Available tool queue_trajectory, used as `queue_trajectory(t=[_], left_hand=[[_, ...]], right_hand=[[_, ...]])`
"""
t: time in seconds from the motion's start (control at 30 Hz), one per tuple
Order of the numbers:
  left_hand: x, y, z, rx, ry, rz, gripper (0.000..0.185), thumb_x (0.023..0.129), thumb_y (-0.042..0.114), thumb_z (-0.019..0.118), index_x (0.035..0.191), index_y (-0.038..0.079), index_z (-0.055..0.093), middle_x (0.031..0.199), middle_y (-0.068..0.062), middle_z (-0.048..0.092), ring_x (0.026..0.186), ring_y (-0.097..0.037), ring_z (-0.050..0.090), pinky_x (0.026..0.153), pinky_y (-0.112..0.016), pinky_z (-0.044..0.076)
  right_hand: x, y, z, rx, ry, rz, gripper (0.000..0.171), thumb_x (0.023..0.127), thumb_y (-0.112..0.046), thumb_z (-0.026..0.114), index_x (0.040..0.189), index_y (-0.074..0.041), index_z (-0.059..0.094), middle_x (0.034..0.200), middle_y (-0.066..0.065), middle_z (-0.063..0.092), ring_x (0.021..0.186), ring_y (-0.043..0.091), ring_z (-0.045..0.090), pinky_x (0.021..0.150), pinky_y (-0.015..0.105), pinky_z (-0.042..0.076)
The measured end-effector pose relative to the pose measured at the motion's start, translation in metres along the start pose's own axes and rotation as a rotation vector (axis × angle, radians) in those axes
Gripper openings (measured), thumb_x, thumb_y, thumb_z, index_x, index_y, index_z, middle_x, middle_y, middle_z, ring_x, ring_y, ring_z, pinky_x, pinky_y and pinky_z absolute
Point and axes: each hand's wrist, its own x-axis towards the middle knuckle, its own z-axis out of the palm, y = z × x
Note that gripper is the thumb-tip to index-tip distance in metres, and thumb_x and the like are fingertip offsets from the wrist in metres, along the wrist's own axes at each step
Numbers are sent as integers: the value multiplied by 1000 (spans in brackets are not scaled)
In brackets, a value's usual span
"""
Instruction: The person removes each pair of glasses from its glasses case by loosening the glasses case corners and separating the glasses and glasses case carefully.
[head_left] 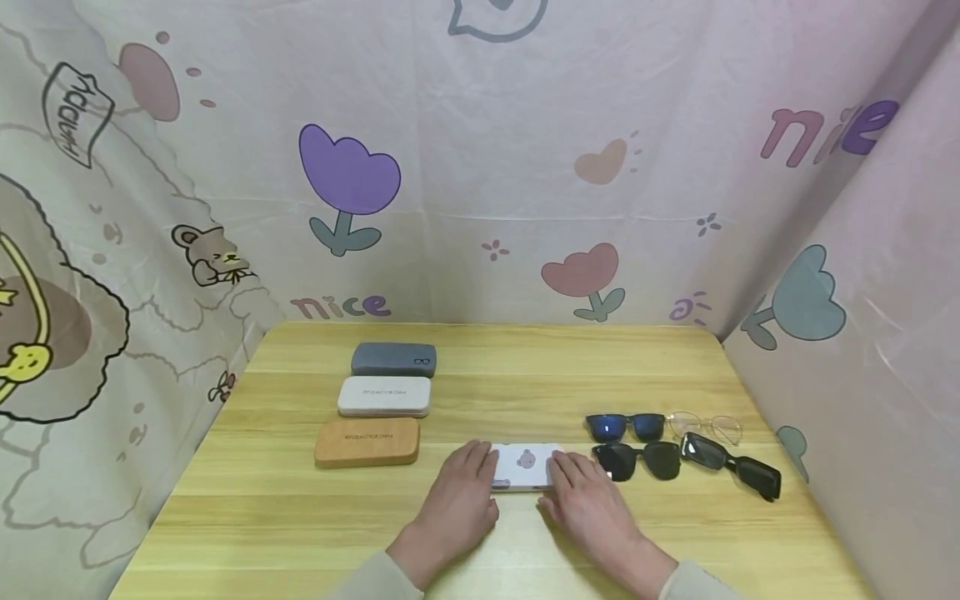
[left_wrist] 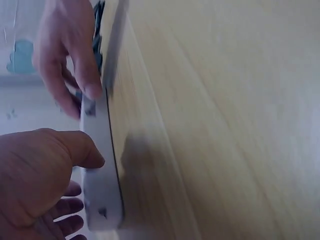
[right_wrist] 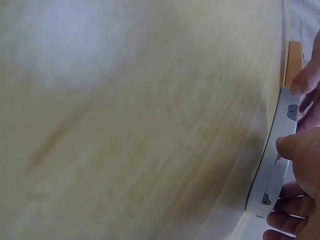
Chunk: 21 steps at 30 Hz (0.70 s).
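A white glasses case [head_left: 525, 468] with a small bear face printed on its lid lies on the table in front of me. My left hand [head_left: 459, 492] holds its left end, fingers over the top. At the opposite end, my right hand [head_left: 588, 498] grips the case in the same way. In the left wrist view the left thumb [left_wrist: 87, 150] lies against the front side of the case [left_wrist: 102, 192]. The right thumb [right_wrist: 287, 146] touches the front side too in the right wrist view, and the lid appears closed.
To the left, an orange case [head_left: 367, 443], a white case [head_left: 385, 397] and a grey case [head_left: 393, 359] stand in a column. On the right are blue-lensed sunglasses [head_left: 626, 427], two dark pairs [head_left: 637, 461] and thin clear-lensed glasses [head_left: 705, 427]. Printed curtains [head_left: 480, 167] enclose the wooden table [head_left: 247, 533].
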Motion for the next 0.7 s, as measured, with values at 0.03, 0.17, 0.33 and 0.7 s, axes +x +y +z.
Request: queue_trajectory(t=[0.03, 0.17, 0.33, 0.7], left_hand=[[0, 3, -1, 10, -13, 16, 64, 88, 24, 74, 144, -3, 59, 151, -20, 57, 143, -38, 51, 121, -50, 39], [-1, 16, -8, 22, -89, 62, 63, 94, 25, 70, 150, 2, 55, 158, -15, 53, 149, -33, 47, 123, -49, 37], [-6, 27, -18, 37, -228, 85, 71, 96, 29, 67, 159, 6, 45, 165, -13, 44, 153, -34, 41, 121, -57, 37], [-28, 13, -40, 37, -404, 55, 78, 90, 31, 73, 160, 8, 45, 170, -16, 35, 157, -41, 31, 116, -76, 29]], right_hand=[[0, -1, 0, -4, -1, -1, 62, 85, -41, 85, 126, 2, 71, 128, 18, 73, 115, 33, 68, 100, 50, 56], [-1, -8, 1, -26, 2, -21, 61, 83, -42, 86, 126, 0, 72, 128, 15, 73, 115, 30, 69, 98, 46, 57], [0, -23, -1, -9, -1, -71, 61, 85, -43, 84, 128, -1, 73, 129, 13, 74, 117, 28, 68, 98, 41, 57], [7, -18, 2, 98, 68, -109, 49, 96, -52, 69, 119, -9, 75, 124, 9, 75, 114, 23, 69, 98, 40, 57]])
